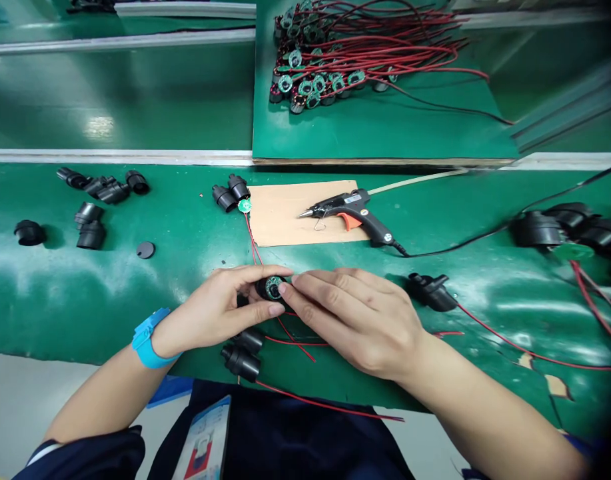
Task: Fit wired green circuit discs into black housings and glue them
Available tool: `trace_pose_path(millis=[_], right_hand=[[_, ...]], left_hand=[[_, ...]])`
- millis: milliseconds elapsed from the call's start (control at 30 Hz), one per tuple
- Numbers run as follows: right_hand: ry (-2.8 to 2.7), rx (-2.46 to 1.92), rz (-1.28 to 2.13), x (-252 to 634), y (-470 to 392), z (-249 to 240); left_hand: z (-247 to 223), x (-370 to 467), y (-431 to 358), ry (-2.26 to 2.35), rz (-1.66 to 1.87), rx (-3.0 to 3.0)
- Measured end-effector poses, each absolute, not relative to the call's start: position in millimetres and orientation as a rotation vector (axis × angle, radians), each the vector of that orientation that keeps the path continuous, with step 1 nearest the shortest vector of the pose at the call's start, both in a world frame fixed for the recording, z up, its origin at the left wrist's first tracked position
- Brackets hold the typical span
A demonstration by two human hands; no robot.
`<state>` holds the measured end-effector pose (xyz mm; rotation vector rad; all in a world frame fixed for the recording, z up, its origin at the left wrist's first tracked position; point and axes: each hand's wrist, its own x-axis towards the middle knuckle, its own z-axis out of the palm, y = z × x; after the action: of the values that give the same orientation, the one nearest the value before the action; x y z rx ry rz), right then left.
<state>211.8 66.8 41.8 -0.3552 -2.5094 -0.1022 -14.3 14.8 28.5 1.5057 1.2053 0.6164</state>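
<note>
Near the table's front edge, my left hand is closed around a black cylindrical part with a round green circuit board in its end. My right hand presses its fingertips together at the right side of that board; what they pinch, if anything, is too small to make out. Red wires pass below the hands. Just below my left hand lie black housings with a red wire running right. Beyond the hands, a black glue gun with an orange trigger rests on a cardboard sheet.
Black housings and a round disc lie at the left. A raised green board holds several wired motors. Another housing sits right of my right hand. The glue gun's cable runs right towards more housings.
</note>
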Motion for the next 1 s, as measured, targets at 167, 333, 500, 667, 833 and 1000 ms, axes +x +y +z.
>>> trace_pose_path(millis=[167,333,500,667,833,1000], right_hand=[[-2.502,-0.371,-0.121,209.0,62.2,38.8],[-2.381,-0.727,0.210,209.8,59.9,32.4],[-2.351,-0.811,0.446,206.2,54.0,35.5],[-2.410,-0.735,0.265,199.9,37.5,32.6],[-2.439,-0.716,0.391,201.9,29.7,32.5],[-2.455,-0.765,0.848,213.6,40.8,36.5]], left_hand=[[22.8,-10.8,16.3,1.199,0.689,1.409],[18.9,-7.8,15.9,1.253,0.745,1.392],[22.2,-4.1,15.9,1.335,0.753,1.415],[24.5,-2.9,13.6,1.370,0.768,1.493],[23.6,-7.7,10.8,1.353,0.761,1.516],[23.4,-16.7,10.6,1.516,0.655,1.750]])
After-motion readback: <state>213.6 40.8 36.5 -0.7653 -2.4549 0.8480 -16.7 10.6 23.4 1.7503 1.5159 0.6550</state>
